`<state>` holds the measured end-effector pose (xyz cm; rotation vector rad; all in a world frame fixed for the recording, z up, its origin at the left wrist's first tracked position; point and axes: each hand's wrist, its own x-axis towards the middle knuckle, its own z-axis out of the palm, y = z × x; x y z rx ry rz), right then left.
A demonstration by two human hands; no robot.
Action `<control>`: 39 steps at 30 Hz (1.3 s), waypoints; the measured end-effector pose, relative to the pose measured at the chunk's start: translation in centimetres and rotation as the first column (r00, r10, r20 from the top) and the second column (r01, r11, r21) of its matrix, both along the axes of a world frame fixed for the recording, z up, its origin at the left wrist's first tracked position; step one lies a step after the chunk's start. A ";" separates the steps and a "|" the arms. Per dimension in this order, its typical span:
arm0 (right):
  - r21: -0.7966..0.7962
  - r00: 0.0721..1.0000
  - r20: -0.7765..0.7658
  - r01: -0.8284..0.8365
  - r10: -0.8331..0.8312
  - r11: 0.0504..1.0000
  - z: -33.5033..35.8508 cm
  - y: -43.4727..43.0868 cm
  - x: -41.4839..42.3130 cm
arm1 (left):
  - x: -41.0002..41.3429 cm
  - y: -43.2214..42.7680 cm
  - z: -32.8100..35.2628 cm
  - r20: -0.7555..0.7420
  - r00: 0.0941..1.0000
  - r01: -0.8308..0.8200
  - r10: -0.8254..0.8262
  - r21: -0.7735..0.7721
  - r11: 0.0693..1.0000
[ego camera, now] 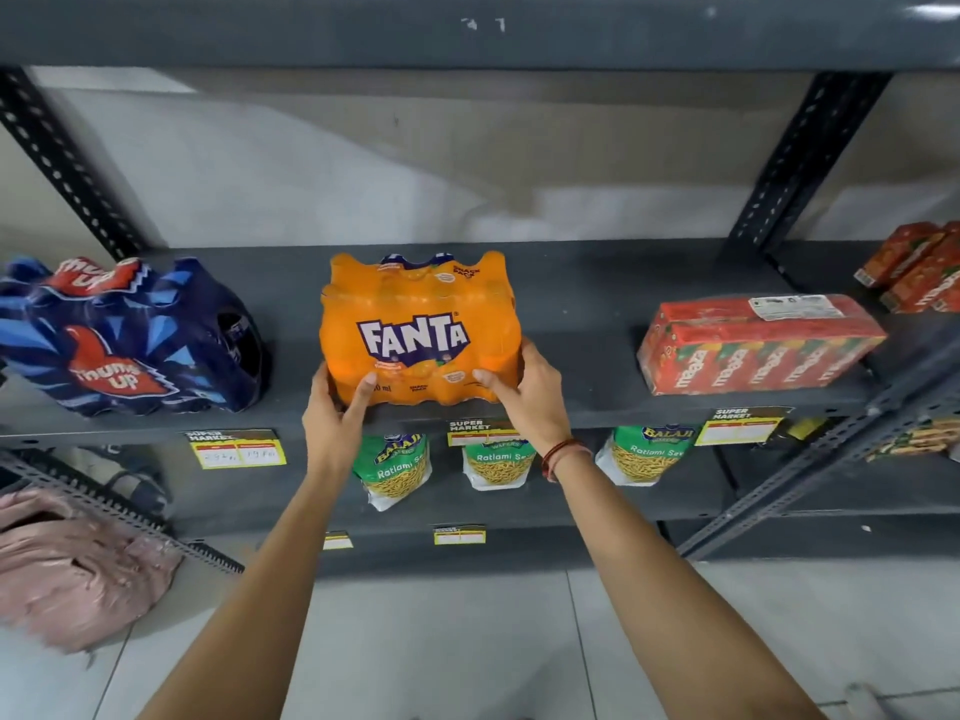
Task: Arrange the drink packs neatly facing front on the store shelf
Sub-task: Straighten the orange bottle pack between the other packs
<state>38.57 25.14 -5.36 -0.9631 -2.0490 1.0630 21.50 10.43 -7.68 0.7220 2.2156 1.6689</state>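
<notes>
While both hands grip it, an orange Fanta pack point(420, 330) stands on the grey shelf point(582, 314), logo facing front. Left hand point(332, 415) clasps its lower left corner; right hand point(524, 392) clasps its lower right, fingers point(488, 380) pressed on the wrap. Left of Fanta sits a blue Thums Up pack point(130, 337); right lies a red Maaza pack point(758, 345).

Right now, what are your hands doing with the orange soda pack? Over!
Left hand and right hand both gripping Fanta pack, logo facing front. Pack on the shelf. Thums Up pack left, Maaza pack right, both clear.
</notes>
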 end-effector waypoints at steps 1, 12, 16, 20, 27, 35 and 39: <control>-0.001 1.000 0.003 0.004 -0.004 1.000 0.1 0.3 0.3 | 0.2 0.1 0.0 -0.011 1.000 0.002 -0.002 -0.006 1.000; -0.076 0.998 0.023 0.061 -0.059 0.995 0.5 2.7 4.0 | 3.5 2.5 -0.1 0.001 1.000 0.022 -0.022 0.029 0.999; -0.080 0.998 0.029 0.055 -0.053 0.995 0.8 3.1 4.4 | 4.0 3.0 -0.2 -0.025 1.000 0.014 -0.013 0.023 1.000; -0.096 0.999 0.037 0.042 -0.039 0.994 0.8 3.2 4.5 | 4.1 3.1 -0.1 -0.019 1.000 0.010 -0.009 0.017 1.000; -0.098 0.999 0.037 0.024 -0.021 0.995 0.8 3.2 4.7 | 4.0 3.1 0.1 -0.010 1.000 0.025 -0.024 0.027 0.999; -0.091 0.997 0.022 0.070 -0.068 0.993 0.4 2.8 4.3 | 3.4 2.7 0.5 -0.003 0.996 0.091 -0.092 -0.021 0.996; -0.042 0.956 -0.123 0.263 -0.266 0.964 0.1 0.4 3.6 | 1.7 0.8 1.1 -0.014 0.986 0.166 -0.167 -0.023 0.986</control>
